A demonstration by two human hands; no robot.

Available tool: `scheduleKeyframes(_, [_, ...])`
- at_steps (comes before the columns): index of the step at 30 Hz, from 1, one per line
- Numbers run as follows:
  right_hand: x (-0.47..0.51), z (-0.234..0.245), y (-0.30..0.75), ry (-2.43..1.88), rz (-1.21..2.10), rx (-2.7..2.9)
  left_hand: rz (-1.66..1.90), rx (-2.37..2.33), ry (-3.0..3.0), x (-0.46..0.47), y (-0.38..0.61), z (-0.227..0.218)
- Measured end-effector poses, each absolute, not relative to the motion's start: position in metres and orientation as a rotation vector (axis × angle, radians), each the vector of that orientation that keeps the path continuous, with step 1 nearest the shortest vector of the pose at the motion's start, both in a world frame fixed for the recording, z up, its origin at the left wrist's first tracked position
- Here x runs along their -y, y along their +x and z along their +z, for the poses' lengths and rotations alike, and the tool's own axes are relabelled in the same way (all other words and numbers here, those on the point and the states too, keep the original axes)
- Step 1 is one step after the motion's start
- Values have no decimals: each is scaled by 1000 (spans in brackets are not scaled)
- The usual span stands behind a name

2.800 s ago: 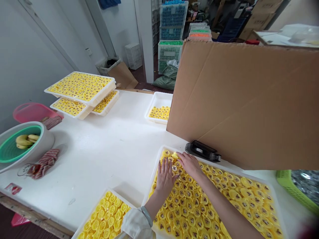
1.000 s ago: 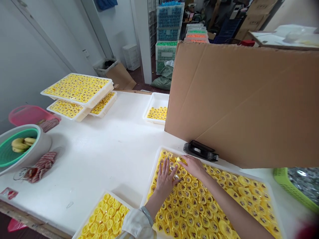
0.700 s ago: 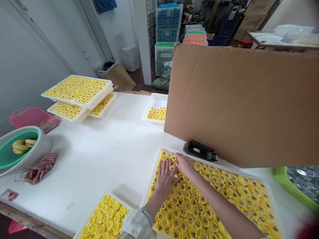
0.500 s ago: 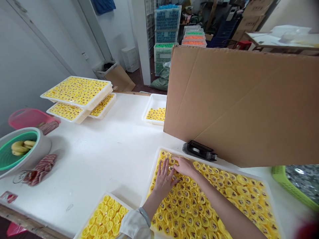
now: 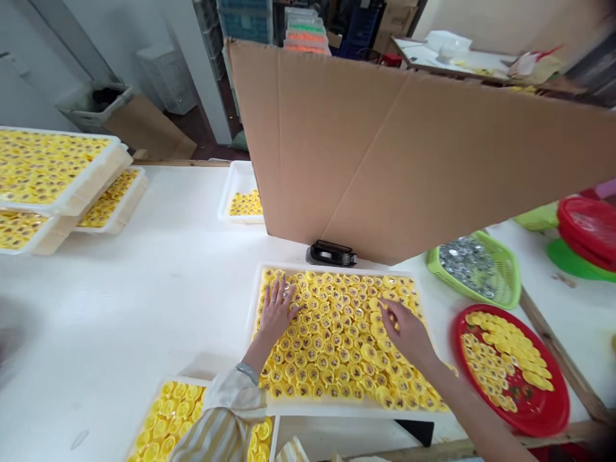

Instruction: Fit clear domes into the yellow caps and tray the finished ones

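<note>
Yellow plastic caps (image 5: 337, 340): packed edge to edge in a single layer, filling a white plastic tray (image 5: 337, 409) that sits near the front edge of the tabletop (image 5: 120, 301); most show a dark mark at the centre, while flatter ones lie loose toward the tray's right side. Close packing looks deliberate, probably to stop them sliding.

Left hand (image 5: 276, 312): grip spread, palm down on the caps near the tray's left edge, holding nothing visible. Flat fingers seem placed to steady the layer. A bangle (image 5: 248, 373) circles the wrist; a striped sleeve (image 5: 216, 436) hangs above the tray's near-left corner.

Right hand (image 5: 407, 330): fingers bunched and curled down over the caps in the tray's right half. Cannot tell whether they pinch a cap.

Nearby: a smaller tray of yellow caps (image 5: 178, 410) just beside the near-left corner; a red round tray (image 5: 481, 398) holding yellow pieces to the right; a green mesh basket (image 5: 503, 269) of metal bits beyond it.

Far side: a black device (image 5: 331, 254) lies just behind the tray's far edge, under a tilted cardboard sheet (image 5: 366, 147), perhaps a screen; its support is unclear. A part-filled white tray (image 5: 231, 215) stands left of the sheet; stacked full trays (image 5: 81, 192) rise at the left.
</note>
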State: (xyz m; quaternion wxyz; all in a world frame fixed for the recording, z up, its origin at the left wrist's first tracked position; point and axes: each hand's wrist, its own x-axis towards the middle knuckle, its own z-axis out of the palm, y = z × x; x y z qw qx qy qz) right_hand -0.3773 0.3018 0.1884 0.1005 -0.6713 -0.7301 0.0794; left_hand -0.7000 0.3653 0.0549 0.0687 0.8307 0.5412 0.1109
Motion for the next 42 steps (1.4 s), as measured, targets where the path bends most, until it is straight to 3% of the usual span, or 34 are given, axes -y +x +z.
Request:
scheduleKeyframes(6, [-187, 155, -370, -1790, -182, 2415, 379, -1620, 2546, -368, -702, 51])
scheduleKeyframes(13, [-223, 118, -378, -1592, -313, 2676, 346, -1632, 2613, -369, -703, 53])
scheduleKeyframes(21, [-233, 118, -374, -1345, -365, 2705, 337, -1711, 2602, -366, -698, 55])
scheduleKeyframes(25, [-271, 130, -406, -1279, -287, 2736, 353, -1733, 2573, -363, -694, 54])
scheduleKeyframes(34, [-457, 125, -516, -977, -85, 2970, 347, -1745, 2566, -363, -694, 61])
scheduleKeyframes(42, [-481, 109, -531, -866, -9, 3100, 311, -1734, 2547, -364, -692, 58])
